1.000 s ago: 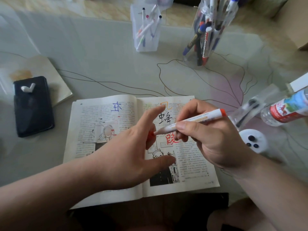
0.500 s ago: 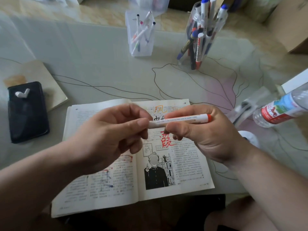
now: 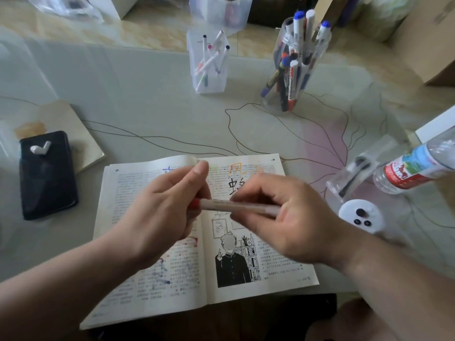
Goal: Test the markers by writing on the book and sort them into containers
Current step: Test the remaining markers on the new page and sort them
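Observation:
A white marker [image 3: 236,206] with a red cap end lies level in the air above the open book [image 3: 147,291]. My left hand [image 3: 160,217] grips its red left end with curled fingers. My right hand [image 3: 290,222] grips the barrel, hiding the right end. The book's pages carry orange, black, red and blue test writing. At the back stand a square clear container [image 3: 209,80] with several thin markers and a round clear jar [image 3: 295,70] with several thick ones.
On the left, a black phone [image 3: 46,173] with a white earbud [image 3: 40,147] lies on a notebook [image 3: 64,119]. A tipped water bottle [image 3: 416,166], a tilted clear container [image 3: 354,175] and a white lid [image 3: 360,216] sit at the right. A cardboard box [image 3: 428,38] is far right.
My left hand went from spread open to curled round the marker's left end. A red cap now shows at that end. The marker has levelled out between both hands.

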`<state>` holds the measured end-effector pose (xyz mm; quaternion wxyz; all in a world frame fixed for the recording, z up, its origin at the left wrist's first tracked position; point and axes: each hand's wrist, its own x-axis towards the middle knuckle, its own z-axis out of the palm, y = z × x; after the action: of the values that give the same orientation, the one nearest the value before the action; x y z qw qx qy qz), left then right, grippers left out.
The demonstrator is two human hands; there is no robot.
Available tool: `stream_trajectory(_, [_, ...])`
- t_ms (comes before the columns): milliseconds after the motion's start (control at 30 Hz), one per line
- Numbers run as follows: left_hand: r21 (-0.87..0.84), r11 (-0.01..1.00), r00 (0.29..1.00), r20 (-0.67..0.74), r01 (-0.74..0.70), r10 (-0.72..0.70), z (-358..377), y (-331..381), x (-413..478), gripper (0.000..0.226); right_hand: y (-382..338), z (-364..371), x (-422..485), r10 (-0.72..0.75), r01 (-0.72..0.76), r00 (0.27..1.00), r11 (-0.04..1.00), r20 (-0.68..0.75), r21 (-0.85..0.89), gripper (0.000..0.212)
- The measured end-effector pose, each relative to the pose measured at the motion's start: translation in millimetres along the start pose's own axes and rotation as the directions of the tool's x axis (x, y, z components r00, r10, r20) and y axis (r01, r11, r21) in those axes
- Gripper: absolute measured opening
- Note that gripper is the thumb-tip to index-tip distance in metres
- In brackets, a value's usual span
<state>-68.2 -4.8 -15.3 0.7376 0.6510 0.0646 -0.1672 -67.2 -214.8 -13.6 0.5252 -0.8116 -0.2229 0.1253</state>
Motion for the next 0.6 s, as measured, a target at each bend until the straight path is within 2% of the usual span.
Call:
stream_trajectory(67, [0.264,0.961,0.993,-0.057,-0.081,0.1,3.4,3.9,-1.3,0.065,-1.0,9.3,-3.4,-0.161,0.162,0.987,0.974,0.022,-0.159,0.006])
stream_trajectory(133, [0.453,0.879,0.971,-0.102,-0.148,0.216,6.7,10.2,-3.8,0.062,-2.1,12.5,-3.7,-0.299,0.287,0.954,0.918,0.0,-0.275,0.009])
stream_trajectory(267, [0.56,0.792,0.928,-0.102,-0.243,0.357,8.9,15.6,-9.1,0.053,-12.0,10.4,-5.3,-0.421,0.383,0.906,0.858,-0.043,-0.343,0.015])
stream_trajectory(333, [0.557,0.789,0.923,-0.097,-0.259,0.371,8.7,12.9,-9.7,0.054,-17.4,13.0,-9.3,-0.294,0.27,0.952,0.94,-0.09,-0.208,0.014])
stream_trajectory(367, [0.561,0.787,0.924,-0.094,-0.258,0.37,8.8,11.9,-10.1,0.054,-20.2,12.7,-8.8,-0.141,0.136,0.985,0.989,-0.101,-0.05,0.013])
stream_trajectory(400, [0.563,0.786,0.927,-0.09,-0.253,0.363,9.3,11.4,-10.4,0.054,-22.3,10.3,-5.7,0.051,-0.041,0.997,0.988,-0.065,0.152,0.014])
stream_trajectory(433, [0.562,0.791,0.934,-0.085,-0.243,0.347,10.0,11.4,-10.2,0.054,-21.0,5.8,-0.6,0.218,-0.214,0.975,0.912,0.028,0.35,0.015])
stream_trajectory(467, [0.554,0.801,0.943,-0.08,-0.226,0.322,11.1,12.1,-9.4,0.053,-19.7,0.8,5.2,0.328,-0.35,0.935,0.791,0.135,0.502,0.016])
stream_trajectory(500, [0.541,0.815,0.953,-0.077,-0.207,0.293,11.1,12.3,-7.6,0.053,-19.6,-3.9,10.9,0.387,-0.433,0.898,0.694,0.21,0.575,0.014])
stream_trajectory(533, [0.52,0.833,0.96,-0.078,-0.19,0.268,11.1,13.3,-4.8,0.052,-20.2,-7.6,15.2,0.409,-0.467,0.88,0.649,0.243,0.601,0.011])
stream_trajectory(600, [0.456,0.876,0.965,-0.121,-0.155,0.233,7.9,15.9,3.5,0.048,-20.6,-10.4,19.0,0.393,-0.434,0.893,0.627,0.218,0.647,0.004])
